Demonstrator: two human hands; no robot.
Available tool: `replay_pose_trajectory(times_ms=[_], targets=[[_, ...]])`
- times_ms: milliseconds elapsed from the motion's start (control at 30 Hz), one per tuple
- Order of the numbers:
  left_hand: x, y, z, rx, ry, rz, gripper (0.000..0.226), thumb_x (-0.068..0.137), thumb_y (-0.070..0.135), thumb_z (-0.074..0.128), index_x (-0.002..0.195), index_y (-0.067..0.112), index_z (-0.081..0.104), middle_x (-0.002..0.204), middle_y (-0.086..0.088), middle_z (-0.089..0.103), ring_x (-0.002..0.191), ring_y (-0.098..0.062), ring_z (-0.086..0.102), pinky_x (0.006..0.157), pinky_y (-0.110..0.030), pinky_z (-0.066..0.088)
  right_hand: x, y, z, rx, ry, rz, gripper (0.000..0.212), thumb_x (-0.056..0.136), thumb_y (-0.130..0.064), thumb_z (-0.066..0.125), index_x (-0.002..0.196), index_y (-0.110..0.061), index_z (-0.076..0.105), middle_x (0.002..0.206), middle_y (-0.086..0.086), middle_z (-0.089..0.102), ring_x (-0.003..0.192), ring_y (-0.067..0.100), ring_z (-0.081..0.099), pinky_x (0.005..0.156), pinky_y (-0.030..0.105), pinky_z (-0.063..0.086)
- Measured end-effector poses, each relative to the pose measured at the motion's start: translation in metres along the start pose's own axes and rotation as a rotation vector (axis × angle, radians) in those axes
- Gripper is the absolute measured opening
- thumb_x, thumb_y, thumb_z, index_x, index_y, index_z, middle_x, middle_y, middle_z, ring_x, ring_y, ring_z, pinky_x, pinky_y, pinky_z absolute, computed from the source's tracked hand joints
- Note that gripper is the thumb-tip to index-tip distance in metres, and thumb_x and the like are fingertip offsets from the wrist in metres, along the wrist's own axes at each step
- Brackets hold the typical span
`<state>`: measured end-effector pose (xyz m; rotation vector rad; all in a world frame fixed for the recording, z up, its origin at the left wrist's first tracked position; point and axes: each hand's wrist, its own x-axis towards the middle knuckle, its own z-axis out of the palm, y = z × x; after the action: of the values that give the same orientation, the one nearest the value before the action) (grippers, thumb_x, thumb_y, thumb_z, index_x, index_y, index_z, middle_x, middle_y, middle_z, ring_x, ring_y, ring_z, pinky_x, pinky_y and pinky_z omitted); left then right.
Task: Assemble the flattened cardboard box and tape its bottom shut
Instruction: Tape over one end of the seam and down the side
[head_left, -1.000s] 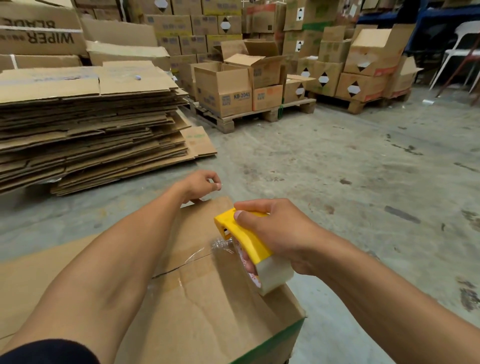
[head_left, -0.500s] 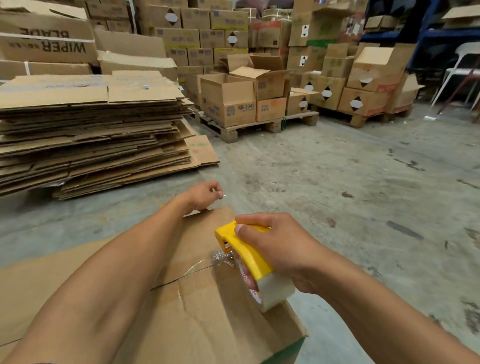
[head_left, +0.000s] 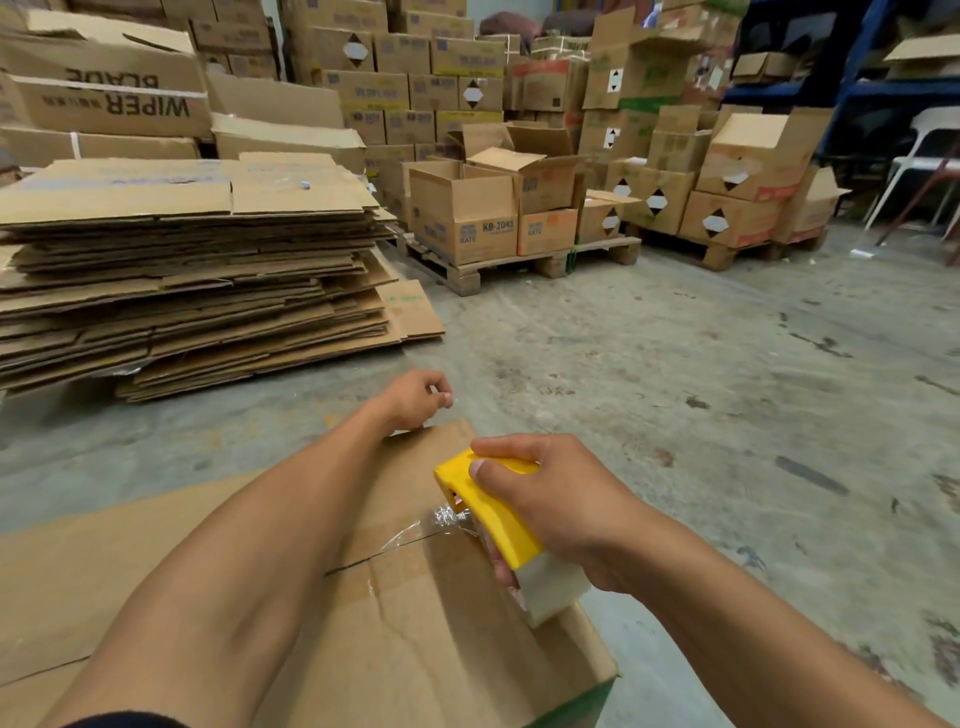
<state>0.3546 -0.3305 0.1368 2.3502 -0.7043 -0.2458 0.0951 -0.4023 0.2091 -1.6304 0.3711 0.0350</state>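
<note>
The cardboard box (head_left: 415, 639) stands in front of me with its closed flaps facing up and a dark seam running across them. My right hand (head_left: 561, 514) grips a yellow tape dispenser (head_left: 488, 514) with a clear tape roll, held just above the seam at the box's right side. A crumpled strand of clear tape (head_left: 415, 530) trails from the dispenser to the flaps. My left hand (head_left: 415, 400) is curled over the box's far edge, fingers bent; what it pinches is too small to tell.
A tall stack of flattened cardboard (head_left: 182, 270) lies on the floor at the left. Pallets with filled and open boxes (head_left: 493, 208) stand behind. A white chair (head_left: 930, 166) is at the far right. Bare concrete floor (head_left: 701, 389) stretches to the right.
The view has tilted up slightly, so both hands and the box sit lower in frame. The hands keep the same hold and placement on the box.
</note>
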Motion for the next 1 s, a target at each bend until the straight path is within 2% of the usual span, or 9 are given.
replay_pose_trajectory(times_ms=[167,467,533,600,633,700,800,900,1000], targets=[[0.000,-0.001,0.011,0.037,-0.017,0.022,0.007,0.092,0.017,0.060,0.090,0.016,0.066,0.080,-0.002,0.056,0.077,-0.017,0.049,0.063,-0.026,0.034,0.002,0.003,-0.002,0.040,0.005,0.012,0.017,0.088,-0.028,0.064,0.103,-0.036,0.064,0.110,0.023,0.056,0.043,0.030,0.059,0.045,0.030,0.050],[0.005,0.000,0.018,-0.062,-0.142,-0.146,0.014,0.093,0.018,0.057,0.081,0.019,0.063,0.082,-0.002,0.061,0.078,-0.015,0.054,0.060,-0.022,0.042,0.001,0.003,-0.007,0.049,-0.023,0.038,0.030,0.092,-0.026,0.063,0.122,-0.028,0.062,0.104,0.022,0.055,0.040,0.030,0.058,0.044,0.029,0.049],[0.004,-0.001,0.018,-0.049,-0.162,-0.152,0.013,0.093,0.021,0.054,0.087,0.022,0.065,0.097,-0.004,0.063,0.093,-0.019,0.057,0.073,-0.027,0.047,0.001,0.002,-0.006,0.041,-0.018,0.048,0.029,0.092,-0.026,0.064,0.120,-0.029,0.063,0.105,0.022,0.056,0.041,0.030,0.059,0.044,0.029,0.049],[0.004,-0.005,0.016,0.044,-0.225,-0.177,0.032,0.093,0.029,0.051,0.124,0.028,0.059,0.131,-0.006,0.056,0.124,-0.025,0.050,0.101,-0.034,0.040,0.001,0.001,-0.005,0.036,-0.013,0.053,0.027,0.091,-0.027,0.066,0.117,-0.030,0.064,0.107,0.021,0.056,0.042,0.030,0.059,0.044,0.030,0.050],[0.004,-0.007,0.015,0.092,-0.220,-0.185,0.051,0.093,0.033,0.051,0.143,0.030,0.043,0.148,-0.007,0.044,0.137,-0.027,0.039,0.112,-0.036,0.031,0.001,0.001,-0.004,0.035,-0.009,0.053,0.026,0.090,-0.027,0.066,0.117,-0.030,0.065,0.108,0.020,0.056,0.043,0.030,0.059,0.044,0.030,0.050],[0.000,-0.007,0.013,0.112,-0.038,-0.120,0.063,0.097,0.034,0.047,0.154,0.022,0.023,0.157,-0.012,0.031,0.144,-0.029,0.029,0.117,-0.036,0.022,0.000,0.002,-0.004,0.035,0.001,0.049,0.026,0.090,-0.027,0.066,0.115,-0.030,0.065,0.109,0.021,0.056,0.044,0.030,0.059,0.044,0.030,0.050],[-0.012,-0.001,0.007,-0.060,0.300,0.096,0.045,0.101,0.030,0.039,0.143,0.016,0.045,0.137,-0.011,0.057,0.129,-0.026,0.051,0.108,-0.034,0.036,0.000,0.004,-0.004,0.056,0.012,0.042,0.023,0.090,-0.026,0.066,0.113,-0.029,0.065,0.109,0.022,0.055,0.044,0.030,0.058,0.045,0.030,0.050],[-0.031,0.002,0.000,-0.371,0.037,0.178,0.045,0.102,0.045,0.030,0.128,0.023,0.060,0.116,-0.004,0.070,0.112,-0.019,0.065,0.099,-0.039,0.049,0.000,0.004,-0.007,0.065,0.008,0.048,0.027,0.092,-0.024,0.065,0.119,-0.025,0.064,0.105,0.022,0.056,0.039,0.028,0.057,0.043,0.028,0.049],[-0.045,0.001,-0.001,-0.447,-0.191,0.160,0.063,0.092,0.068,0.024,0.115,0.030,0.069,0.118,-0.006,0.070,0.109,-0.015,0.067,0.100,-0.032,0.048,-0.002,0.003,-0.008,0.062,0.018,0.059,0.030,0.094,-0.023,0.064,0.124,-0.022,0.063,0.099,0.023,0.059,0.034,0.025,0.056,0.040,0.026,0.049]])
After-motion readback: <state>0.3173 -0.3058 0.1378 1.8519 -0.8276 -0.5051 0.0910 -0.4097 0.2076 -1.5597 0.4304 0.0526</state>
